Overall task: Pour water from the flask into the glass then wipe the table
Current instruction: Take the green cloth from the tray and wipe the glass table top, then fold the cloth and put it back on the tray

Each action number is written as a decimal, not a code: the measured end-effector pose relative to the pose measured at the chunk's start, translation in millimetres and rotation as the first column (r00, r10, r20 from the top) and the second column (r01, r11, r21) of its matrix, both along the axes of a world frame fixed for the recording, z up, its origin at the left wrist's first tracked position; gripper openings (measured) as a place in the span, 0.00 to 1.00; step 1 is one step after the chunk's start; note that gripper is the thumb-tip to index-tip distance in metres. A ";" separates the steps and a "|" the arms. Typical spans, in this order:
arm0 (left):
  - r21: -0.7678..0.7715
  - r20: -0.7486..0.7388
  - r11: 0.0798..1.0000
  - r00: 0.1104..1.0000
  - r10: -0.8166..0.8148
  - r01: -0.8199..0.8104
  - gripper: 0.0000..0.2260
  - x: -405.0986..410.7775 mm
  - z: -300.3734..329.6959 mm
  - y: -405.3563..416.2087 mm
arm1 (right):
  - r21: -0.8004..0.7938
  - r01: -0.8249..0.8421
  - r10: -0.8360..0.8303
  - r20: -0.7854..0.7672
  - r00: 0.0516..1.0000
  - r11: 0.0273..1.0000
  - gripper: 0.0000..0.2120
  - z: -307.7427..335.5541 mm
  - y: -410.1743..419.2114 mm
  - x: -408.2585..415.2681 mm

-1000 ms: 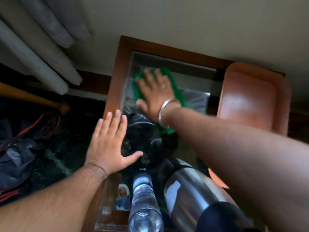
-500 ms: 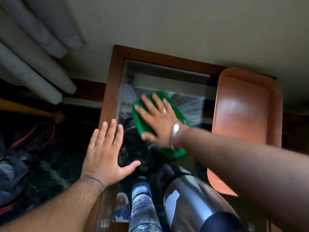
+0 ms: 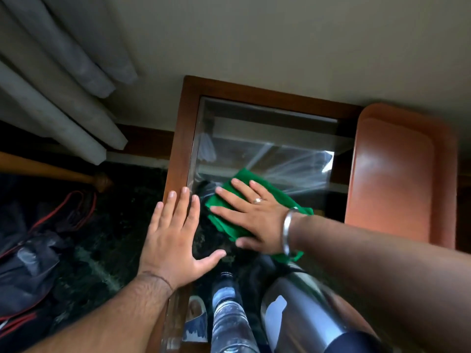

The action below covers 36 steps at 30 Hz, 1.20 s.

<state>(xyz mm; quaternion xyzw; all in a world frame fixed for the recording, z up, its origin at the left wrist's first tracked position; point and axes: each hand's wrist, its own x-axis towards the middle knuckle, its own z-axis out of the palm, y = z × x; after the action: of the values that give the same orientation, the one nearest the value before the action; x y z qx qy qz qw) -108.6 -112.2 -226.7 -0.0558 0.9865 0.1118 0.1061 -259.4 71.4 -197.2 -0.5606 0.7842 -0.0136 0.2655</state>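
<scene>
My right hand [image 3: 252, 217] lies flat on a green cloth [image 3: 244, 179], pressing it onto the glass top of the wood-framed table [image 3: 178, 149]. My left hand [image 3: 175, 235] rests flat with spread fingers on the table's left edge, holding nothing. Close to the camera stands the steel flask [image 3: 300, 317] with a dark cap. To its left stands a tall clear glass or bottle [image 3: 230, 317]; I cannot tell which. Streaks show on the glass beyond the cloth.
An orange-brown tray [image 3: 397, 174] lies along the table's right side. A wall runs behind the table. Grey curtains [image 3: 63, 85] hang at the left. Dark bags with red cords [image 3: 33, 250] and a wooden pole [image 3: 51, 171] lie on the dark floor.
My right hand has slid the green cloth from the far part of the glass back toward me. The left hand has stayed on the table's edge.
</scene>
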 end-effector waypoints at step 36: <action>0.434 0.177 0.827 0.866 -0.467 0.358 0.11 -219.0 148.3 58.8 | 0.047 0.829 -0.800 0.298 0.521 0.557 0.11 105.7 100.6 -29.5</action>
<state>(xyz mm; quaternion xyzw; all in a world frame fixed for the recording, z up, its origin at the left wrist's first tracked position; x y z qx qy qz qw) -327.6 -53.4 -78.5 0.1678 0.9081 0.2696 0.2728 -288.9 172.0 -91.5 -0.1327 0.9061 -0.2561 0.3094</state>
